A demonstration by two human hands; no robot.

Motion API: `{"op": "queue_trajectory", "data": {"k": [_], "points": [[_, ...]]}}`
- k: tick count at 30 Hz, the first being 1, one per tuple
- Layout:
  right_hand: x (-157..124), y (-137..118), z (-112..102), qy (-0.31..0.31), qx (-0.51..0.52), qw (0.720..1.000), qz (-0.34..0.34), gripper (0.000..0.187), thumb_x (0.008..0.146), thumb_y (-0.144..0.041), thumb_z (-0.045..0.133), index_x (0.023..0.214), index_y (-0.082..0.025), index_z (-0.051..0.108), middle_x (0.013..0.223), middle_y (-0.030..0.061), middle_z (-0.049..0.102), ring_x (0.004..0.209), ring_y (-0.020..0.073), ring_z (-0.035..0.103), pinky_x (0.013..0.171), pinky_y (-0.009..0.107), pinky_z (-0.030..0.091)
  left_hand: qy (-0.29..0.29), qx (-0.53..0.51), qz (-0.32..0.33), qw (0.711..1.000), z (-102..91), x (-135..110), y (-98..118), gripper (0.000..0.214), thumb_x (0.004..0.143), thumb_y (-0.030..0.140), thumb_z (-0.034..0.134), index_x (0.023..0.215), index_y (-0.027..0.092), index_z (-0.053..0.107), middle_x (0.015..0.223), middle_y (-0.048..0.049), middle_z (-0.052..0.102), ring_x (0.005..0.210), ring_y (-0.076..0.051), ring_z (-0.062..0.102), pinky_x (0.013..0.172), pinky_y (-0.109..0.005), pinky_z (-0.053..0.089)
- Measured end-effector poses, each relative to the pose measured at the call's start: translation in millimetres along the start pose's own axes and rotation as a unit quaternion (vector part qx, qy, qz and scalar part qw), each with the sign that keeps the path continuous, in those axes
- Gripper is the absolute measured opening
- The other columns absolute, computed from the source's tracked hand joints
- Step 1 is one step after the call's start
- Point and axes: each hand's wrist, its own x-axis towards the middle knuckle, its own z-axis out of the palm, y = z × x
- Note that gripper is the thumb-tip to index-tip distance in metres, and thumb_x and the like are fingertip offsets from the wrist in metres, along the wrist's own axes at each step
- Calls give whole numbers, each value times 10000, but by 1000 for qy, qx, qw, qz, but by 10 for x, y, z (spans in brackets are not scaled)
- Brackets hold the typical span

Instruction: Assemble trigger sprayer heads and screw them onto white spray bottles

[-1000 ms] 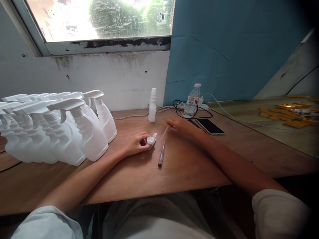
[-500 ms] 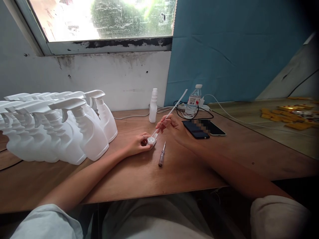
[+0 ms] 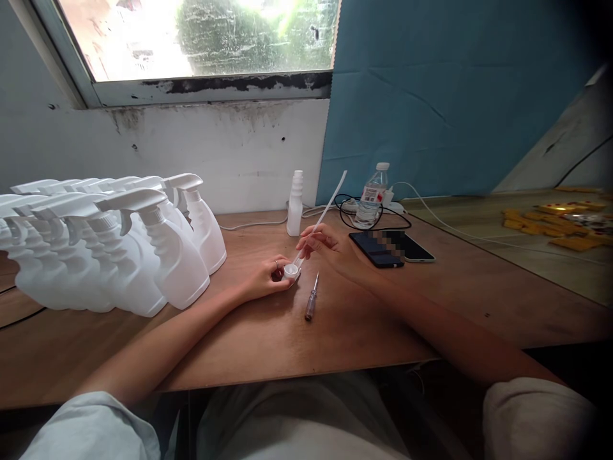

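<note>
My left hand [image 3: 269, 277] is closed around a white spray trigger head [image 3: 290, 271], its round collar opening turned up toward me. Between the fingers of my right hand [image 3: 322, 244] is a thin white dip tube [image 3: 331, 200], slanting up to the right. The tube's lower end reaches the collar; whether it sits inside cannot be made out. A screwdriver [image 3: 311, 305] with a clear handle lies on the table just right of the trigger head, its tip pointing away from me. Behind my hands stands a white bottle [image 3: 295, 204] with no spray head.
Rows of white spray bottles [image 3: 175, 255] with trigger heads fill the left of the table [image 3: 249, 351]. On the right are two phones [image 3: 376, 249], a clear water bottle [image 3: 371, 197] and black and white cables. Yellow packets [image 3: 555, 220] lie farther right.
The tube has swung to a steeper slant, its top end moving left. My right hand has shifted slightly left; my left hand holds the trigger head in the same place.
</note>
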Motion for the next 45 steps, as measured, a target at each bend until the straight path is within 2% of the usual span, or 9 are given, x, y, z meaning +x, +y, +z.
{"op": "queue_trajectory", "data": {"k": [5, 12, 20, 26, 31, 39, 45], "points": [[-22, 50, -3, -92, -125, 987, 35, 229, 908, -366, 553, 908, -157, 647, 832, 49, 676, 736, 147, 630, 667, 277, 505, 6, -5, -7, 1000, 5, 1, 14, 319, 801, 297, 617, 1079, 145, 644, 1059, -80, 600, 811, -137, 565, 704, -226, 457], [-53, 179, -43, -122, -203, 971, -13, 175, 929, -277, 487, 917, -159, 616, 846, 47, 682, 767, 140, 636, 710, 257, 497, 3, -5, -6, 1000, 11, 0, -14, 308, 797, 289, 621, 1063, 136, 642, 1025, -69, 589, 737, -109, 527, 668, -211, 442], [-26, 212, 37, -110, -225, 968, -30, 150, 907, -267, 514, 889, -166, 624, 857, 42, 643, 751, 127, 577, 658, 226, 467, 7, -12, -17, 1000, 13, -1, 6, 277, 804, 308, 612, 1016, 134, 657, 1017, -65, 586, 733, -104, 523, 684, -218, 447], [-31, 254, 34, -110, -179, 978, 1, 180, 899, -306, 522, 826, -160, 599, 815, 41, 607, 697, 125, 547, 600, 227, 458, 10, -34, -19, 999, 14, 9, -14, 322, 778, 301, 644, 1042, 118, 664, 1024, -74, 588, 729, -101, 517, 679, -215, 451], [-42, 198, 23, -125, -186, 975, -3, 182, 900, -280, 503, 820, -151, 603, 804, 47, 617, 652, 116, 530, 599, 232, 452, 14, -43, -11, 999, 14, 6, -36, 306, 777, 281, 650, 1024, 102, 666, 1006, -74, 586, 741, -104, 523, 684, -215, 453], [-51, 115, 10, -151, -249, 955, -50, 177, 916, -240, 489, 815, -151, 604, 750, 32, 619, 684, 125, 550, 647, 237, 425, -4, -54, 6, 999, 36, -1, -54, 265, 791, 320, 659, 979, 135, 675, 1046, -71, 557, 753, -95, 524, 673, -202, 439], [-64, 144, 47, -125, -251, 959, -34, 155, 900, -251, 522, 803, -157, 598, 741, 22, 622, 682, 126, 550, 635, 228, 420, -1, -49, 14, 999, 41, 2, -56, 258, 797, 327, 655, 964, 131, 676, 1046, -74, 555, 739, -94, 515, 668, -211, 434]]}}
